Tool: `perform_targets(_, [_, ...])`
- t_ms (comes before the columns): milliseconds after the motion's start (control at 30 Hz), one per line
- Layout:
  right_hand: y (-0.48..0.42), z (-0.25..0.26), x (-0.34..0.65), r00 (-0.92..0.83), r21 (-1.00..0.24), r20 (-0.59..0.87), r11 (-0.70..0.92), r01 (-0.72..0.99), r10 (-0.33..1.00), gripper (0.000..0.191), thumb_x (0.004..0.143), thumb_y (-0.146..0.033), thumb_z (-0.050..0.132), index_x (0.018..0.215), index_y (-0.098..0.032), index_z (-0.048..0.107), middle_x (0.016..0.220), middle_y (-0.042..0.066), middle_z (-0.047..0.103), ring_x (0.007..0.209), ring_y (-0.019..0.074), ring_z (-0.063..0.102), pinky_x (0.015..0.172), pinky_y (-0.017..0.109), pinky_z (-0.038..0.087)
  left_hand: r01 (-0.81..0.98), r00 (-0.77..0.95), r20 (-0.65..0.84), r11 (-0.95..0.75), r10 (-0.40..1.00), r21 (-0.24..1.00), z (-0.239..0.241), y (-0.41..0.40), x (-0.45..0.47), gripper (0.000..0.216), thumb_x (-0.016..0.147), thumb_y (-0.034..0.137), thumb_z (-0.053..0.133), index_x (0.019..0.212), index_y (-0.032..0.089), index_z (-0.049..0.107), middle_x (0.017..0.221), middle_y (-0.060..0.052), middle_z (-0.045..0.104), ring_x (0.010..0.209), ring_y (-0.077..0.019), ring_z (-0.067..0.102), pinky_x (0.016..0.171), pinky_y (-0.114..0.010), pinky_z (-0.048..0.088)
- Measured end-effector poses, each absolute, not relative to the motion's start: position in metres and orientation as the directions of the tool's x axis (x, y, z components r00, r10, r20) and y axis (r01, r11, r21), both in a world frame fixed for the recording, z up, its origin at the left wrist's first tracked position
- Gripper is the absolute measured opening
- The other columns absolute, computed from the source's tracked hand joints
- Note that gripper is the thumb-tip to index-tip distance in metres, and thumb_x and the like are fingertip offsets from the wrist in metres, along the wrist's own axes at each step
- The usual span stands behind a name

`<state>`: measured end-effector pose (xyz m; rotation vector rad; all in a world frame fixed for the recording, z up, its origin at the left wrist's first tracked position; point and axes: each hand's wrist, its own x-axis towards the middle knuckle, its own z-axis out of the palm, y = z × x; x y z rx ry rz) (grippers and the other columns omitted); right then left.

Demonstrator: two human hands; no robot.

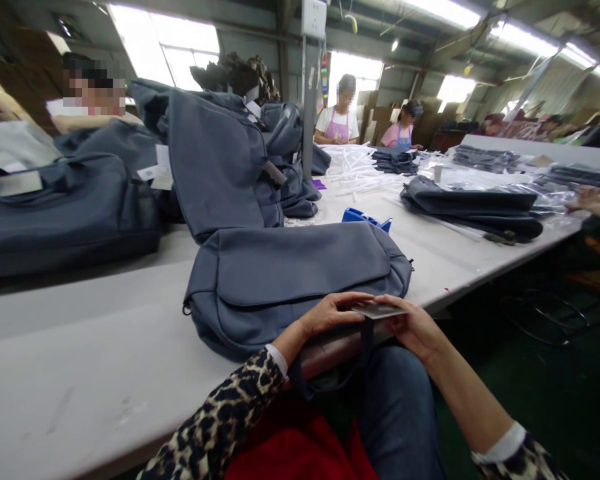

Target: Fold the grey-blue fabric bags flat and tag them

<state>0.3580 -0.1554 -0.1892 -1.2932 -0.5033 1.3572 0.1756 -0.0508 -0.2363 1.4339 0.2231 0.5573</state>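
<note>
A red cloth [290, 447] and a leg in dark blue denim [400, 407] lie nearest, below the edge of a long white bench [55, 373]. Just above the knee, the right hand [417, 330] pinches a thin, flat grey card-like piece [379, 311] between thumb and fingers. The left hand [327, 315], coming from a leopard-print sleeve [225, 410], has its fingers stretched to the piece's other side; whether they grip it, I cannot tell. Under the hands, a dark strap [366, 347] loops down past the bench edge. Directly beyond them, a slate-blue, leather-like bag with a broad flap [300, 267] lies on the bench, and a blue plastic object [367, 219] shows behind it. Another slate-blue bag [215, 160] stands behind to the left, while a folded dark stack [470, 203] lies to the right. Farther back, two people in aprons [344, 127] face the bench.
</note>
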Motion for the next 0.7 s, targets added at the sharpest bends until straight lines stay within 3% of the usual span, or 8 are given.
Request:
perform_targets(67, [-0.141,-0.191,0.356,0.211,-0.871,-0.399,-0.297,-0.393,0.892,0.031,0.084,-0.047,0.063,0.087,-0.015,0.066,0.072,0.006,0.070,0.055,0.0114,0.059,0.048,0.020,0.047,-0.229,0.782,0.152,0.052,0.604,0.972,-0.242,-0.049,0.178,0.048,0.081,0.049,0.070,0.113,0.014,0.072,0.103,-0.009,0.072,0.090,-0.0203,0.062,0.082,-0.029,0.045])
perform_targets(133, [-0.133,-0.195,0.354,0.211,-0.918,-0.355,-0.296,-0.263,0.911,0.044,0.084,-0.060,0.058,0.091,-0.017,0.064,0.067,0.004,0.068,0.050,0.0118,0.055,0.046,0.022,0.045,-0.229,0.701,0.108,0.079,0.705,0.970,-0.248,-0.046,0.182,0.053,0.080,0.058,0.067,0.098,0.009,0.075,0.084,-0.007,0.071,0.071,-0.0144,0.056,0.069,-0.025,0.042])
perform_targets(233, [-0.130,-0.204,0.353,0.301,-0.957,-0.124,-0.193,0.215,0.946,0.052,0.074,-0.069,0.065,0.090,-0.020,0.064,0.053,-0.003,0.057,0.044,0.0113,0.044,0.043,0.023,0.034,-0.251,0.658,0.082,0.115,0.748,0.961,-0.255,-0.042,0.186,0.055,0.073,0.060,0.073,0.089,0.008,0.075,0.073,-0.005,0.067,0.061,-0.0098,0.048,0.060,-0.022,0.036])
perform_targets(333, [-0.130,-0.212,0.352,0.366,-0.763,0.141,-0.134,0.632,0.920,0.049,0.071,-0.068,0.067,0.089,-0.022,0.067,0.052,-0.005,0.052,0.048,0.0128,0.046,0.049,0.025,0.033,-0.270,0.651,0.079,0.133,0.755,0.954,-0.256,-0.041,0.187,0.054,0.071,0.060,0.074,0.087,0.008,0.074,0.070,-0.003,0.065,0.059,-0.0087,0.046,0.060,-0.022,0.035])
perform_targets(400, [-0.130,-0.217,0.352,0.391,-0.701,0.208,-0.142,0.699,0.896,0.048,0.074,-0.069,0.064,0.090,-0.023,0.067,0.055,-0.004,0.053,0.052,0.0140,0.049,0.052,0.026,0.035,-0.272,0.648,0.082,0.129,0.757,0.954,-0.256,-0.041,0.187,0.054,0.074,0.061,0.071,0.084,0.008,0.074,0.066,-0.003,0.063,0.058,-0.0084,0.045,0.058,-0.022,0.034])
perform_targets(533, [-0.128,-0.222,0.350,0.410,-0.786,0.198,-0.106,0.610,0.891,0.056,0.078,-0.075,0.053,0.083,-0.020,0.066,0.066,0.001,0.062,0.058,0.0163,0.054,0.057,0.029,0.042,-0.276,0.625,0.069,0.137,0.777,0.951,-0.254,-0.041,0.186,0.057,0.075,0.065,0.067,0.080,0.009,0.071,0.062,-0.002,0.060,0.055,-0.0086,0.046,0.055,-0.022,0.038])
perform_targets(633, [-0.127,-0.224,0.341,0.461,-0.755,0.270,-0.112,0.647,0.845,0.063,0.077,-0.076,0.055,0.103,-0.019,0.063,0.081,0.005,0.065,0.065,0.0187,0.058,0.064,0.032,0.047,-0.282,0.597,0.054,0.146,0.801,0.948,-0.253,-0.041,0.186,0.059,0.075,0.068,0.065,0.082,0.010,0.070,0.062,-0.002,0.061,0.051,-0.0093,0.048,0.052,-0.023,0.043])
perform_targets(700, [-0.126,-0.224,0.331,0.427,-0.633,0.358,-0.121,0.765,0.830,0.071,0.077,-0.075,0.056,0.121,-0.018,0.056,0.096,0.009,0.065,0.078,0.0229,0.061,0.071,0.035,0.049,-0.271,0.587,0.067,0.117,0.807,0.955,-0.252,-0.042,0.185,0.058,0.075,0.068,0.066,0.080,0.010,0.070,0.062,-0.002,0.061,0.050,-0.0095,0.049,0.050,-0.023,0.044])
